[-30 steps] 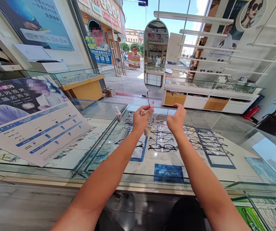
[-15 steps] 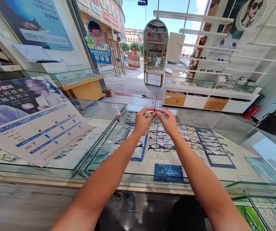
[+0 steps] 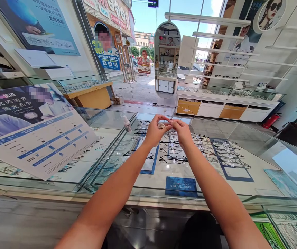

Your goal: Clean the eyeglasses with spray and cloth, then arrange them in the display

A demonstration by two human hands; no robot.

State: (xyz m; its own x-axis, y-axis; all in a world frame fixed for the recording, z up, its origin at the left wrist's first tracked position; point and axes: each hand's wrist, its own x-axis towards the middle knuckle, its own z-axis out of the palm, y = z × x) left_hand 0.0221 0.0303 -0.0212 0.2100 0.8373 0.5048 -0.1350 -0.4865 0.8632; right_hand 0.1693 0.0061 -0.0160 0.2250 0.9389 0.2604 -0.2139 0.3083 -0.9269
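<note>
Meeting at the fingertips above the glass counter (image 3: 215,129): left hand (image 3: 155,133) and right hand (image 3: 182,132), arms stretched forward, thumbs and forefingers pinched narrow around one small item. Held up at chest height, clear of the glass, probably so that light from the shop front falls on it and both hands can work it without touching the counter. Small pale thing (image 3: 161,126) between the fingertips, apparently a folded cloth or a part of a pair of glasses; too small and too hidden by the fingers to tell which. Left hand closed around it from the near side, right hand pinching from the right, fingertips of both touching or nearly so. No thin frame or arm clearly seen rising from the grip.

Directly beneath the hands, inside the case: rows of glasses (image 3: 173,159) laid flat, dark-rimmed pairs nearest, lighter ones farther back, set on blue-edged mats for display. Blue label card (image 3: 181,186) at the near edge of the case. Just left of the hands, standing upright on the glass: small white bottle (image 3: 127,123), within easy reach. Farther left, propped at a tilt on the neighbouring case: large printed poster (image 3: 34,128). Behind the hands, across the aisle: tall oval mirror (image 3: 167,58) facing the counter, wall shelves (image 3: 215,52) with more glasses to its right.
</note>
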